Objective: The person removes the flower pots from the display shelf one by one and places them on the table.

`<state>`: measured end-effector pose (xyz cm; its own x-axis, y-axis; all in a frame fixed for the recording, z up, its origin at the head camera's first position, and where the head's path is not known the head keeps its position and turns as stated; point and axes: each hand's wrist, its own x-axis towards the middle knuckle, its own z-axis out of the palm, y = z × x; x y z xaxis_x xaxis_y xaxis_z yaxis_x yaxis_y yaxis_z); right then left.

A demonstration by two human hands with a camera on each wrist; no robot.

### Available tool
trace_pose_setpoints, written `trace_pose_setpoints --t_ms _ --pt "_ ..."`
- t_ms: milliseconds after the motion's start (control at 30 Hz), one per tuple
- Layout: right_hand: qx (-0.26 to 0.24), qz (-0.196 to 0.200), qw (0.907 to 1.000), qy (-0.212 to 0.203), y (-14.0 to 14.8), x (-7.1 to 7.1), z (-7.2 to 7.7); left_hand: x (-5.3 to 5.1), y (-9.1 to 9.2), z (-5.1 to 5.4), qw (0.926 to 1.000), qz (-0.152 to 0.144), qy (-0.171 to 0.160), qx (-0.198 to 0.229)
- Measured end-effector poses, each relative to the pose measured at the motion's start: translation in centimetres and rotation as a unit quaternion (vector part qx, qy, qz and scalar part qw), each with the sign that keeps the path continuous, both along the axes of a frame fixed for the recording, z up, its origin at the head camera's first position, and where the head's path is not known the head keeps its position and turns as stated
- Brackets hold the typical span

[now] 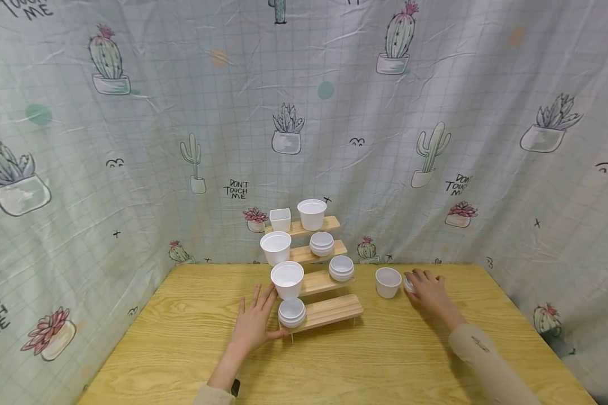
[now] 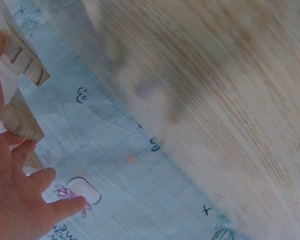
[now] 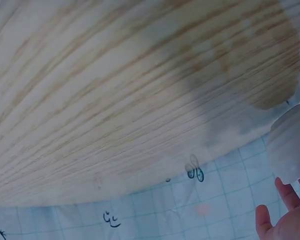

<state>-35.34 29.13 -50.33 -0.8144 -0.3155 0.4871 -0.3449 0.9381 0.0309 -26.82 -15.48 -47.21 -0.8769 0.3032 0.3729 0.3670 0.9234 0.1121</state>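
Right hand point(image 1: 429, 291) seemingly grips small pot point(image 1: 408, 286), contents hidden; left hand point(image 1: 254, 323), splayed, touches stand point(image 1: 334, 312); nearby tub point(image 1: 388, 284) bare inside.

A wood-grain table point(image 1: 172, 337) bears a four-tier wooden stand point(image 1: 334, 311) and, to its right, a white cup point(image 1: 388, 283) just beside a small pot point(image 1: 409, 284), partly hidden. White containers point(image 1: 291, 314) stand in pairs on the upper three tiers, with one at the lowest tier's left end.
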Motion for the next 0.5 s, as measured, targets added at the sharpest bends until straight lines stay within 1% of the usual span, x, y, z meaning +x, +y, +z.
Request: trace_pose_setpoints --t_ms 133,267,400,500 --pt "0.003 0.002 1.0000 -0.005 -0.09 -0.20 -0.05 0.03 -0.01 0.07 1.0000 -0.001 0.000 0.001" --pt "0.006 0.003 1.0000 0.001 -0.19 -0.33 -0.07 0.07 -0.04 0.12 1.0000 -0.001 -0.002 0.002" --pt "-0.004 0.011 0.9999 0.012 -0.42 -0.24 -0.04 0.09 -0.02 0.16 1.0000 -0.001 -0.006 0.001" --pt "-0.009 0.010 0.9999 0.010 -0.56 -0.20 0.00 0.07 0.01 0.18 1.0000 -0.001 -0.004 -0.002"
